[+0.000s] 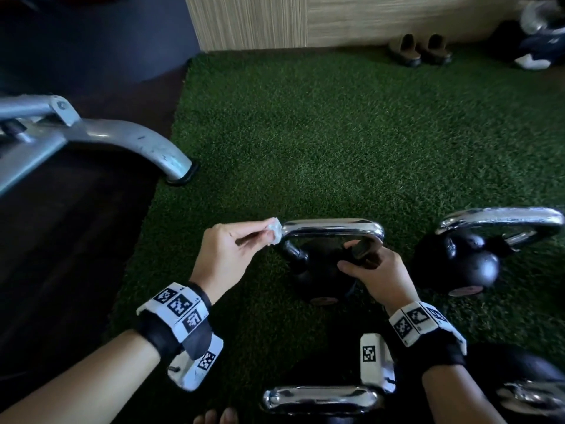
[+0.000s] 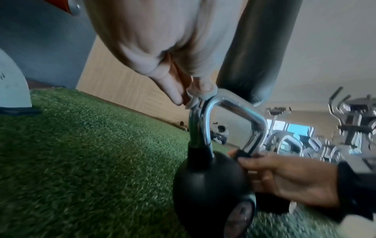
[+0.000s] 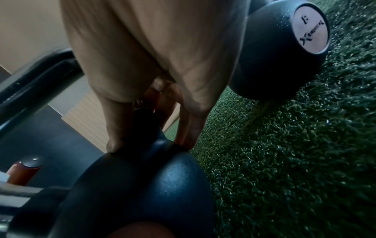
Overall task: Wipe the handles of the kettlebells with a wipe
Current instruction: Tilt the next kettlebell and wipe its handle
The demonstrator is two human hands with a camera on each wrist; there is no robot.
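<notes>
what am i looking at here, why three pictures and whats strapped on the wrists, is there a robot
No robot: a person's two bare hands do the work. The wide picture comes from a camera on the person's head, looking down. The other two come from cameras strapped to the wrists by the bands with black-and-white squares, each looking along its hand. On the green turf stands a black kettlebell with a chrome handle; a second kettlebell stands to its right. The left hand pinches a small white wipe against the handle's left corner. The right hand curls its fingers round the handle's right side, low down, seemingly steadying it.
</notes>
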